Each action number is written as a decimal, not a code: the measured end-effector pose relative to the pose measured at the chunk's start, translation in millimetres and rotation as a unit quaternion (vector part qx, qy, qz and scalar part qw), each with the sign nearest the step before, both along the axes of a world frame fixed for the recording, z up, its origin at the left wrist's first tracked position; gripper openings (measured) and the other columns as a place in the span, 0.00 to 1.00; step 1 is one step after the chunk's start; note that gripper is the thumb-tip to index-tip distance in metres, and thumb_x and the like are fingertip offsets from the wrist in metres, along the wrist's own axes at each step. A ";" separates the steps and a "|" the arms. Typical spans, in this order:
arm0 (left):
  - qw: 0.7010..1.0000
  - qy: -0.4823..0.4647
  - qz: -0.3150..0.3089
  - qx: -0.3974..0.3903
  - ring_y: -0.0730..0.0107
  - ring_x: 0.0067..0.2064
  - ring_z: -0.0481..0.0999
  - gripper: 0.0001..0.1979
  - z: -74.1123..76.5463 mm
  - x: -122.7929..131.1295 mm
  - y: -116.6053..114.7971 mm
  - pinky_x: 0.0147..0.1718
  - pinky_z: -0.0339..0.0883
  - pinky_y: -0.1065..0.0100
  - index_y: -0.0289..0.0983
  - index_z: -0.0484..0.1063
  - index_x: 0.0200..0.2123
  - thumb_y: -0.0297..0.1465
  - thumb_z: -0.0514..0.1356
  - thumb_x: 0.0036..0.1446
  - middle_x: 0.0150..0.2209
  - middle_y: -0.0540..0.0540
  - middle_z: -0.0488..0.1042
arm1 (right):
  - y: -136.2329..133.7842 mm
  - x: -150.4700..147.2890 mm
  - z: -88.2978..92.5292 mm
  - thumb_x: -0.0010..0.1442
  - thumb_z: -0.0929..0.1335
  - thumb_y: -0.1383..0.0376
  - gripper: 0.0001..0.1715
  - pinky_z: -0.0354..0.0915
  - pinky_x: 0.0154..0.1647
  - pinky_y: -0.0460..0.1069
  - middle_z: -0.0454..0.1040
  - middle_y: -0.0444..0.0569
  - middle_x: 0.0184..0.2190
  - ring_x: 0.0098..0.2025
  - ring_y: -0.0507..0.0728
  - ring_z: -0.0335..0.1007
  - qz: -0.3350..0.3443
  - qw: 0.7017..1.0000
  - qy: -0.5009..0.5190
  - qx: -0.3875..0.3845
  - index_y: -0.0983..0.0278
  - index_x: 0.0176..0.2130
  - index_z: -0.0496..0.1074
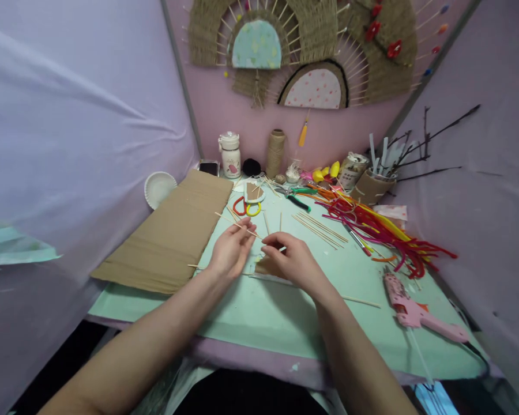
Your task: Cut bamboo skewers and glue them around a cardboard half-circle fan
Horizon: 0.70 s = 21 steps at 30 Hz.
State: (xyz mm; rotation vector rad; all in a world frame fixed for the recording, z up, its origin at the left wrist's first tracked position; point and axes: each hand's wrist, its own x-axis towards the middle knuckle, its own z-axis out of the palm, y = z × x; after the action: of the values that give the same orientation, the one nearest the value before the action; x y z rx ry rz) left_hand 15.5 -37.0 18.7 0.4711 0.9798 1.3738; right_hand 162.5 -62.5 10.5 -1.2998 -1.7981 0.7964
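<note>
A thin wooden skewer (227, 218) slants between my two hands over the middle of the table. My left hand (232, 249) is closed on it, with thumb and fingers near its middle. At the skewer's right end, my right hand (292, 256) pinches with thumb and forefinger. Below the right hand lies a small cardboard piece (268, 267), partly hidden by that hand. Sticks jut out from around this piece: one stick (361, 301) to the right, others upward. Farther off, several loose skewers (320, 229) lie side by side.
At left lies a large cardboard sheet (177, 230) near a white paper bowl (160, 189). Scissors (246, 206) and pliers (297, 199) lie behind my hands. Right are colourful pipe cleaners (376, 230) and a pink glue gun (415, 308). A bottle (230, 157) and twine spool (275, 153) stand behind.
</note>
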 end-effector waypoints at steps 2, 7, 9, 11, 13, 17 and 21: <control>1.000 -0.009 -0.020 0.008 0.72 0.45 0.75 0.09 -3.3 11.0 -3.6 0.51 0.70 0.67 0.33 0.73 0.34 0.19 0.54 0.60 0.39 0.43 0.73 | 0.9 -7.3 -1.8 0.60 0.66 0.65 0.05 0.62 0.40 0.49 0.76 0.47 0.33 0.36 0.55 0.69 -0.008 0.998 -0.063 0.020 0.61 0.35 0.73; 0.999 0.010 -0.034 0.019 0.72 0.44 0.75 0.06 -12.7 12.0 -2.5 0.50 0.70 0.65 0.33 0.74 0.34 0.22 0.57 0.58 0.39 0.43 0.72 | 5.5 -9.0 -8.6 0.60 0.66 0.65 0.03 0.62 0.39 0.50 0.73 0.49 0.34 0.35 0.56 0.67 -0.085 0.986 -0.132 0.058 0.63 0.35 0.70; 0.998 0.033 -0.041 0.024 0.73 0.41 0.74 0.05 -14.6 7.1 -1.7 0.49 0.70 0.66 0.33 0.74 0.35 0.23 0.58 0.58 0.37 0.45 0.72 | 5.9 -3.0 -8.8 0.60 0.66 0.65 0.03 0.63 0.39 0.51 0.73 0.50 0.36 0.35 0.56 0.68 -0.090 0.985 -0.138 0.056 0.62 0.36 0.70; 0.996 0.064 -0.054 0.031 0.75 0.37 0.73 0.04 -16.4 2.2 -1.1 0.47 0.71 0.66 0.33 0.75 0.35 0.25 0.61 0.56 0.34 0.47 0.72 | 3.5 6.6 -7.8 0.60 0.66 0.64 0.05 0.63 0.41 0.52 0.73 0.51 0.37 0.37 0.58 0.69 -0.095 0.981 -0.164 0.046 0.62 0.37 0.70; 0.992 0.101 -0.068 0.039 0.76 0.34 0.72 0.05 -19.2 -1.9 -0.5 0.44 0.72 0.66 0.33 0.75 0.35 0.28 0.63 0.53 0.32 0.48 0.71 | -2.7 18.2 -7.3 0.60 0.65 0.65 0.07 0.64 0.45 0.55 0.74 0.53 0.39 0.42 0.61 0.69 -0.110 0.970 -0.215 0.031 0.63 0.39 0.71; 0.983 0.153 -0.078 0.057 0.76 0.31 0.71 0.09 -26.9 -6.7 0.5 0.38 0.73 0.66 0.34 0.74 0.34 0.30 0.66 0.48 0.29 0.51 0.70 | -21.2 37.4 -13.6 0.56 0.70 0.63 0.21 0.63 0.53 0.60 0.73 0.58 0.48 0.53 0.67 0.66 -0.073 0.956 -0.284 0.010 0.64 0.50 0.71; 0.982 0.157 -0.072 0.072 0.77 0.30 0.71 0.14 -29.8 -8.1 1.7 0.35 0.73 0.66 0.36 0.71 0.37 0.32 0.67 0.46 0.29 0.53 0.68 | -31.6 41.9 -27.3 0.49 0.75 0.58 0.46 0.60 0.58 0.61 0.66 0.59 0.59 0.62 0.67 0.59 -0.009 0.961 -0.275 -0.016 0.62 0.63 0.59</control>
State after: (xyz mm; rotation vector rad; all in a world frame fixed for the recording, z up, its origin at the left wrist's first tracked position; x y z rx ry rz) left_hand 7.4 -35.3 -11.2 0.8716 1.0808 1.2675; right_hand 204.4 -94.1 -16.8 -1.6727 -2.1996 0.4773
